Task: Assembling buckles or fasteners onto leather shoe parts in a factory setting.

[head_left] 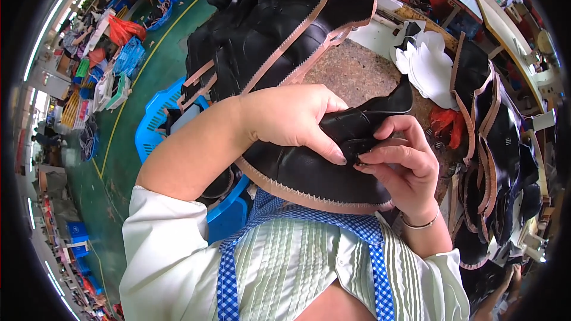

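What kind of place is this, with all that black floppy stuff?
Probably a workshop or factory. There are piles of black leathery pieces with zigzag edges, a speckled brown worktop, and blue plastic baskets around.

Ok so the left forearm (199, 145) slants up and across from the lower left, elbow bent out wide. Left hand (291, 116) is back side up, thumb (324, 145) stretched out toward the right hand (407, 160), other fingers mostly hidden. The right forearm (431, 244) comes up pretty steeply from the lower right, and that hand's fingers (395, 154) are curled inward, thumb and fingertips bunched in a pinch, just beside the left thumb tip.
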Action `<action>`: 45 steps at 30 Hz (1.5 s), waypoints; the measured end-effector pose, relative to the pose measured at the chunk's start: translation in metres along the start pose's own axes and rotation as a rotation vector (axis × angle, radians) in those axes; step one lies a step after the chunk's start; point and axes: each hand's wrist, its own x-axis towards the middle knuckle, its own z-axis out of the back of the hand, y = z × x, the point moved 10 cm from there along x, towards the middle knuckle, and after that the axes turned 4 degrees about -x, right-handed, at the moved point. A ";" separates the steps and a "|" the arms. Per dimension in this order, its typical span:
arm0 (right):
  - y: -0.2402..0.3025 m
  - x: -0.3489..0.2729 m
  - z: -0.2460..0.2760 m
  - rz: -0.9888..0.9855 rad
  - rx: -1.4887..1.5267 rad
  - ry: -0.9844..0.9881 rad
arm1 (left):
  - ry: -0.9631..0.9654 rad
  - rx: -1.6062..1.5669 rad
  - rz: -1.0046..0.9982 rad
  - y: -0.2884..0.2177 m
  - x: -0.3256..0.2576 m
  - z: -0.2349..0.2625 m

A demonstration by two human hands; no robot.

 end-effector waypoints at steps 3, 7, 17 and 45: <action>0.002 0.000 -0.004 0.022 -0.017 0.037 | -0.023 -0.018 -0.001 0.003 -0.004 -0.003; -0.003 -0.007 -0.005 -0.055 -0.004 0.030 | -0.063 -0.051 0.003 0.002 -0.007 -0.005; -0.010 -0.015 -0.006 -0.158 0.168 -0.040 | -0.080 -0.061 -0.004 0.002 -0.007 -0.013; 0.019 -0.010 -0.002 0.079 -0.107 -0.014 | -0.304 -0.104 -0.150 0.005 -0.024 -0.022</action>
